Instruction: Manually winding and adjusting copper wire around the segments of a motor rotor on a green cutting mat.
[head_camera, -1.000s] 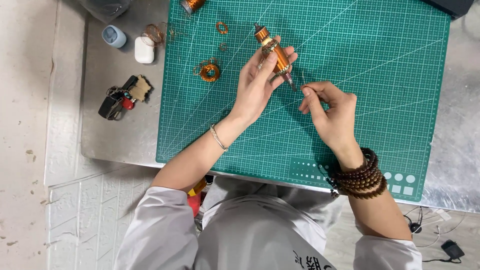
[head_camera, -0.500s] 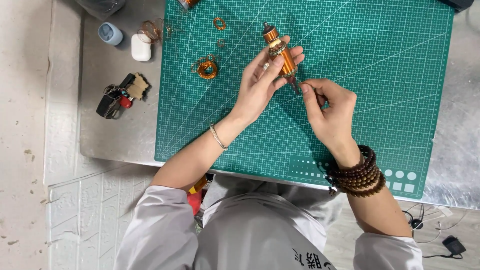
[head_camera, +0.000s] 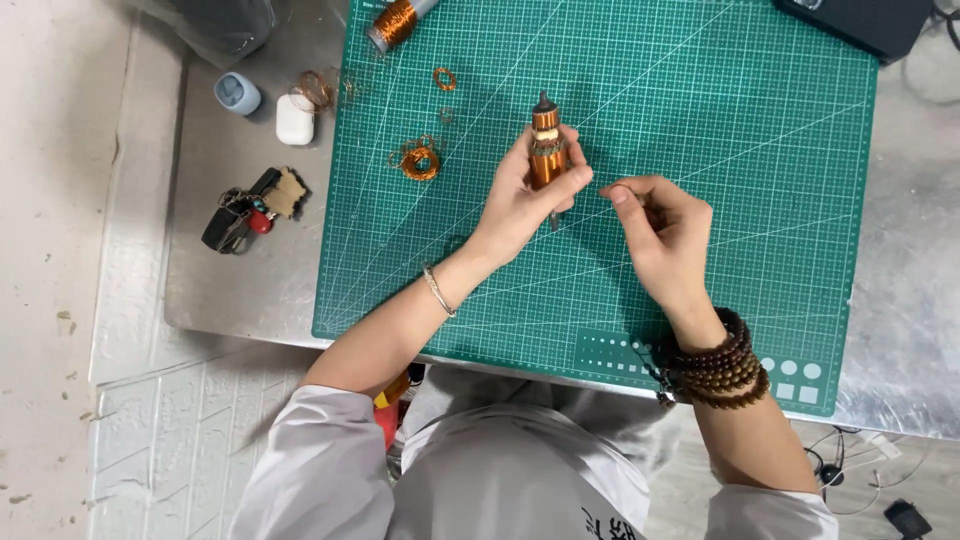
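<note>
My left hand (head_camera: 525, 195) grips a small copper-wound motor rotor (head_camera: 546, 150) upright over the green cutting mat (head_camera: 700, 120), its dark shaft tip pointing away from me. My right hand (head_camera: 662, 235) is just right of it, thumb and forefinger pinched together near the rotor's lower end, apparently on a thin wire too fine to make out. A thin bracelet circles my left wrist and dark wooden beads wrap my right wrist.
A loose copper wire coil (head_camera: 419, 160) and a smaller ring (head_camera: 444, 78) lie on the mat's upper left, near a copper wire spool (head_camera: 394, 22). On the metal table (head_camera: 240, 290) lie a white case (head_camera: 294, 120), a blue-grey case (head_camera: 236, 93) and a key bunch (head_camera: 245, 210). A black device (head_camera: 860, 22) sits top right.
My left hand has turned the rotor from tilted to nearly upright. My right hand has stayed close, pinching beside it. The view has shifted slightly.
</note>
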